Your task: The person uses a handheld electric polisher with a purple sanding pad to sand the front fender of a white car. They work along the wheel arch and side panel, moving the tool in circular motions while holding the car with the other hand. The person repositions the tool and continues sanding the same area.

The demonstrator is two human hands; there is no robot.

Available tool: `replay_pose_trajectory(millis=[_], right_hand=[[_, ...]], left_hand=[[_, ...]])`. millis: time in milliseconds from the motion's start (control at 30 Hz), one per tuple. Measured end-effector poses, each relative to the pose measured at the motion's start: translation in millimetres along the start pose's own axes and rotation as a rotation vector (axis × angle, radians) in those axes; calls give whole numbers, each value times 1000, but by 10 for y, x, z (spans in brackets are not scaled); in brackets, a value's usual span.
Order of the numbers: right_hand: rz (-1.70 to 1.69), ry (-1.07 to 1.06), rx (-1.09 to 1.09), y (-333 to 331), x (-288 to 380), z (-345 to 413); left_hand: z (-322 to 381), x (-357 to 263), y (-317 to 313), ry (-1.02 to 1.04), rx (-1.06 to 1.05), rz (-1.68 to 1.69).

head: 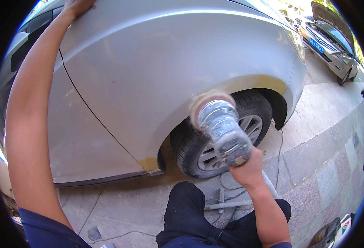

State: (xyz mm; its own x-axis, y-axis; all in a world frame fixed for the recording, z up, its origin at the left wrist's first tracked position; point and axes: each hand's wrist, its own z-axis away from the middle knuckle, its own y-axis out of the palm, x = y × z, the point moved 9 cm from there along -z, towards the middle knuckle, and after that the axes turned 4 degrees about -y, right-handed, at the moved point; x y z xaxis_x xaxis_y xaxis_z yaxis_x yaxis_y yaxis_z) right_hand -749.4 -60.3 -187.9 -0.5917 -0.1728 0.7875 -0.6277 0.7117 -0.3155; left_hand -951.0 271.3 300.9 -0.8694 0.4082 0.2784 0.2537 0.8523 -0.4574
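My right hand grips a dust-covered power sander, its body wrapped in clear film. The round sanding pad lies against the edge of the wheel arch on a silver car's front fender, and looks blurred. Yellowish body filler shows along the arch to the right of the pad. A second filler patch sits low behind the wheel. My left hand rests high on the car body, with its fingers cut off by the top of the view. Below the sander is the front tyre.
A ribbed grey hose runs behind my right forearm and near my knees. Thin cables cross the concrete. Another silver car stands at upper right, bonnet raised. A black and white object lies at lower right.
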Motion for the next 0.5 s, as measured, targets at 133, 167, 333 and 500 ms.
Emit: replay_pose_trajectory(millis=[133, 167, 333, 500], right_hand=[[63, -55, 25, 150, 121, 0], [47, -44, 16, 127, 142, -15], [-33, -4, -43, -23, 101, -107], [26, -40, 22, 112, 128, -35]], left_hand=[[13, 14, -112, 4, 1, -6], [11, 3, -119, 5, -1, -7], [6, 6, -82, 33, -15, 17], [-12, -10, -53, 23, -12, 14]])
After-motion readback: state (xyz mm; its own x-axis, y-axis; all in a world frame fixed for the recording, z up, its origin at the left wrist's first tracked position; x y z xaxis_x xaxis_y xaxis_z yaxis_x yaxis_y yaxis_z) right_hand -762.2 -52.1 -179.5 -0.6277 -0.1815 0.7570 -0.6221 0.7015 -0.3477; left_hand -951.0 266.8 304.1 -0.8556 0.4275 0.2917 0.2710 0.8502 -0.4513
